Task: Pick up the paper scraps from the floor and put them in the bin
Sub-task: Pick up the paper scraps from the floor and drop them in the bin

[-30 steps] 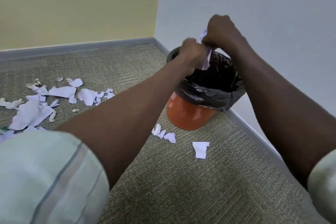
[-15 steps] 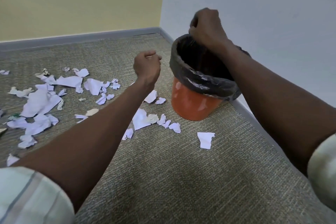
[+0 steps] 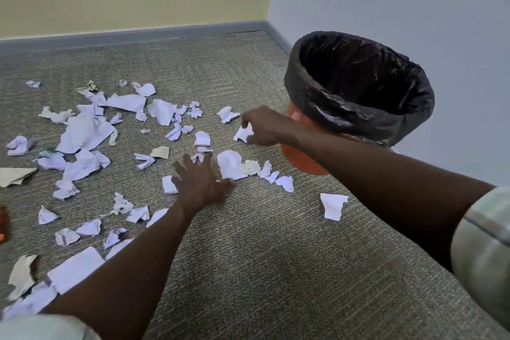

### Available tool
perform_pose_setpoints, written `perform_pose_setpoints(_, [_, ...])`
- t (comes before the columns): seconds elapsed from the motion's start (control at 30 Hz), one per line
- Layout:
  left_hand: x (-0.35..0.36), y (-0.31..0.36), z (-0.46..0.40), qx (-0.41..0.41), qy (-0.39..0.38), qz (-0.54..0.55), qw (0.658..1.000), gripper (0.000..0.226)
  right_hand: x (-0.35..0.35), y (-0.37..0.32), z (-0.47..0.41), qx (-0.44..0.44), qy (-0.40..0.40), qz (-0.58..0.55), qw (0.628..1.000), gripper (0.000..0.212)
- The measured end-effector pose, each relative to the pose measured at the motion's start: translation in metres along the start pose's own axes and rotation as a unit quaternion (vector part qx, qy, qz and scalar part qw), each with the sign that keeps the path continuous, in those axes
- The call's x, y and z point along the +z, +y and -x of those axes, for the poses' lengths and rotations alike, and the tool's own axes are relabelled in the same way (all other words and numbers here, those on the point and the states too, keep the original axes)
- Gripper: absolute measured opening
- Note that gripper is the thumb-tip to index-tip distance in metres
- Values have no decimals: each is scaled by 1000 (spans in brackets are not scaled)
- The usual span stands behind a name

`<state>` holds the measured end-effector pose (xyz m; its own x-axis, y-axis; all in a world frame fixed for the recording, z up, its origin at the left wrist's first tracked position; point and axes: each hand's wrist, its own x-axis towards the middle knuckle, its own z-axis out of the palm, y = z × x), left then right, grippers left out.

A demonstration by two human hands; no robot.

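Nearest, torn white and tan paper scraps strewn over the grey-green woven carpet floor, thickest toward the left. Further out, left hand spread flat, fingers splayed, pressing down on small white scraps just beside a larger crumpled white piece. Beyond that, right hand pinching a small torn white scrap between thumb and fingers, close to the carpet. Behind it, touching nothing held, round orange bin with loose black plastic liner standing in the corner by the pale wall, mouth open and within easy reach. Likely risks from here: light scraps sliding out from under the flat left palm rather than gathering; thin pinched paper tearing or slipping on the lift; pieces catching on the slack liner rim and fluttering back down. Much of the floor litter not yet collected.
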<state>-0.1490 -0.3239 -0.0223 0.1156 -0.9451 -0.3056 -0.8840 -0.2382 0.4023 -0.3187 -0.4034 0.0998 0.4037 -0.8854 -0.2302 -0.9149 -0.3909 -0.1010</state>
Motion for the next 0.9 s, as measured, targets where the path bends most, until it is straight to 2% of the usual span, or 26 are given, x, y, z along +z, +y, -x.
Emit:
perform_pose_setpoints(0.07, [9, -4, 3, 58, -11, -53, 997, 105, 20, 6, 6, 44, -118, 44, 991, 63])
perform_pose_setpoints(0.17, [18, -6, 2, 115, -18, -95, 989, 97, 49, 15, 19, 93, -229, 77, 966, 104])
perform_pose_setpoints(0.23, [26, -5, 1, 140, -11, -85, 986, 87, 72, 20, 27, 123, -259, 78, 955, 118])
perform_pose_setpoints(0.3, [33, -8, -1, 158, 4, -70, 985, 79, 94, 23, 33, 157, -266, 49, 950, 121])
perform_pose_setpoints(0.37, [39, -13, -2, 178, 22, -59, 982, 69, 110, 24, 34, 193, -257, 0, 947, 114])
perform_pose_setpoints(0.5, [46, -25, -1, 208, 71, -12, 976, 46, 128, 30, 29, 227, -190, -102, 950, 78])
perform_pose_setpoints(0.6, [51, -28, -3, 189, 114, 59, 974, 43, 134, 36, 24, 202, -131, -69, 968, 46])
perform_pose_setpoints(0.67, [48, -23, -5, 169, 143, 110, 969, 43, 133, 36, 19, 179, -116, -49, 976, 33])
perform_pose_setpoints(0.73, [46, -16, -9, 174, 158, 146, 961, 48, 130, 37, 13, 181, -96, -29, 978, 25])
perform_pose_setpoints(0.8, [46, -9, -13, 181, 163, 165, 956, 52, 123, 38, 7, 220, -54, -38, 973, 21])
perform_pose_setpoints(0.9, [43, 7, -17, 139, 123, 184, 965, 52, 114, 37, -4, 266, 34, -120, 956, 28])
